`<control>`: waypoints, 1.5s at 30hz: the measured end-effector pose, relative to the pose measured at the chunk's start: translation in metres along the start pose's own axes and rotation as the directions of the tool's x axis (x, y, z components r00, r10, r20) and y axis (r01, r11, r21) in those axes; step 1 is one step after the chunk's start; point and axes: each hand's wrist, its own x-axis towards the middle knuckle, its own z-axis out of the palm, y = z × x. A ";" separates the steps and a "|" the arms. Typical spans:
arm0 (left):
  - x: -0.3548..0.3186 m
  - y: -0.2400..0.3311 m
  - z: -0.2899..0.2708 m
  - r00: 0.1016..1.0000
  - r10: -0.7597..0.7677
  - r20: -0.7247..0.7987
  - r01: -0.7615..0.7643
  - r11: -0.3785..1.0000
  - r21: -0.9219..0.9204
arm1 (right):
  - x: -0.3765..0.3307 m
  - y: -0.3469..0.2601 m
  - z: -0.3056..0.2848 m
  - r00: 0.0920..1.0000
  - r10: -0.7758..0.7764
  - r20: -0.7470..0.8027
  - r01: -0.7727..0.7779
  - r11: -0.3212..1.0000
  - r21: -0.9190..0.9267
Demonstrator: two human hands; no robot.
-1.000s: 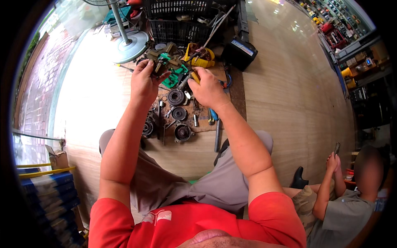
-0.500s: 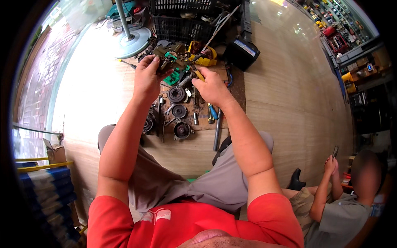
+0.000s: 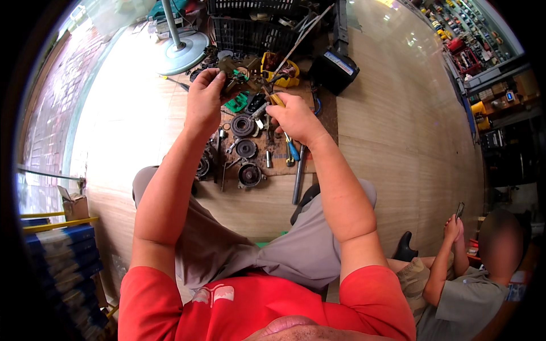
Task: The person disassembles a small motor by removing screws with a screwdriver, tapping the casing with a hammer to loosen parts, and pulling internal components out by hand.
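Over the far part of a dirty brown mat, my left hand [image 3: 205,96] pinches a dark metal part [image 3: 231,82] between thumb and fingers. Its exact kind is hard to make out against the clutter. My right hand [image 3: 296,118] is closed on a yellow-handled tool [image 3: 277,100], its shaft pointing away toward the part; its tip is lost among the other pieces. Just beneath the hands lie a green plastic piece [image 3: 237,102] and a round black pulley-like part [image 3: 243,125]. A yellow container [image 3: 289,78] of dark parts stands beyond my right hand.
A black battery [image 3: 334,71] stands right of the mat, and black crates [image 3: 250,37] behind it. At the far left is a round stand base [image 3: 183,54]. Closer in lie a metal tube [image 3: 298,181] and an open round housing [image 3: 249,175]. A seated person [image 3: 472,301] holds a phone at right.
My right hand has shifted slightly right and nearer, its fingers more curled round the yellow handle. My left hand stays in nearly the same place, still pinching the part.
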 end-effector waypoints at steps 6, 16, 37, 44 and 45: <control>-0.002 0.003 0.001 0.999 -0.053 0.000 0.053 0.998 -0.019 | 0.000 0.004 0.002 1.000 0.005 -0.028 -0.006 0.998 -0.060; 0.001 0.000 -0.008 0.996 -0.070 0.055 0.068 0.997 0.041 | -0.011 -0.001 0.018 0.989 -0.060 -0.138 0.037 0.986 -0.160; -0.015 -0.007 -0.019 0.997 -0.040 -0.063 0.060 0.930 0.363 | -0.006 0.029 0.045 0.992 -0.029 -0.120 -0.001 0.971 -0.238; -0.012 -0.012 -0.024 0.997 -0.042 -0.058 0.064 0.880 0.471 | -0.001 0.048 0.053 0.986 0.163 0.039 -0.166 0.982 0.091; -0.012 -0.012 -0.023 0.995 -0.081 -0.066 0.102 0.882 0.459 | -0.002 0.048 0.053 0.984 0.171 0.043 -0.174 0.981 0.087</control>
